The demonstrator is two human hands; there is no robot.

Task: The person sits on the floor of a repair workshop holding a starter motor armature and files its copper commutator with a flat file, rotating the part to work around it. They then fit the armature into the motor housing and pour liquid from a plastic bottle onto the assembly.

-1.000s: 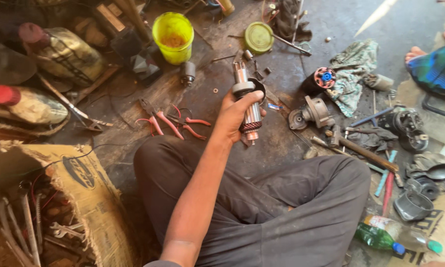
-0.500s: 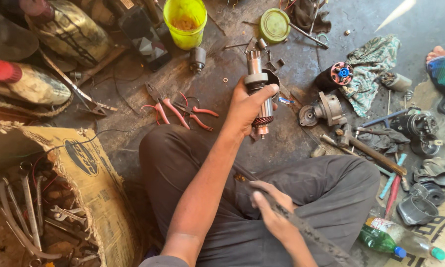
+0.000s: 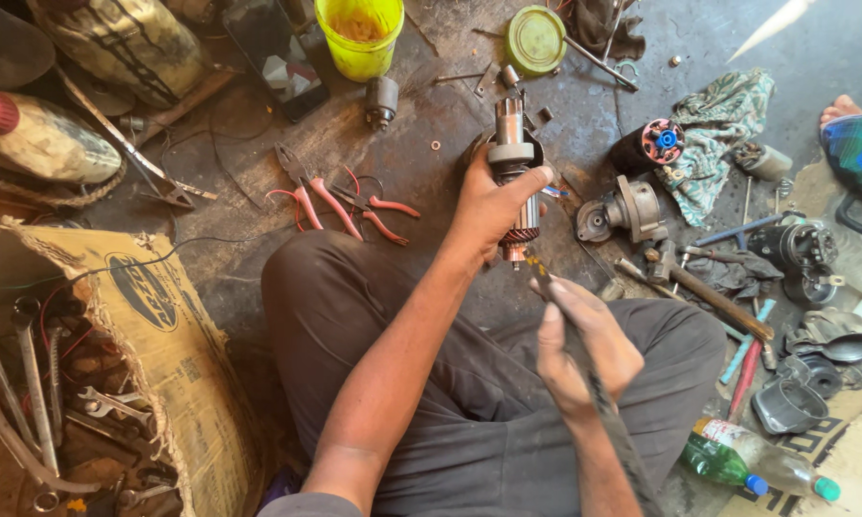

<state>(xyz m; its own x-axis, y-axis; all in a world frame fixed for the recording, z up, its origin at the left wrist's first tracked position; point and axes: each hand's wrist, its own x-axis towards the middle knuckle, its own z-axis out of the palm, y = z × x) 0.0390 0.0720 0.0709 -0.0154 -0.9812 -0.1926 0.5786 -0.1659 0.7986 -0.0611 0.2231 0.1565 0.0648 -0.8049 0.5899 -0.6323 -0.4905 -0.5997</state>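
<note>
The left hand (image 3: 493, 206) is wrapped tight round a steel motor armature (image 3: 513, 172), held upright so its lower end meets the long dark blade-like tool (image 3: 584, 369) clenched in the right hand (image 3: 579, 354)

Floor (image 3: 431, 105) littered: yellow bucket (image 3: 360, 36), green lid (image 3: 535, 39), red-handled pliers (image 3: 340, 203), hammer (image 3: 707, 290), green bottle (image 3: 752, 461) lying flat. Cardboard box (image 3: 148, 316) at left holds wrenches (image 3: 29, 402).
</note>
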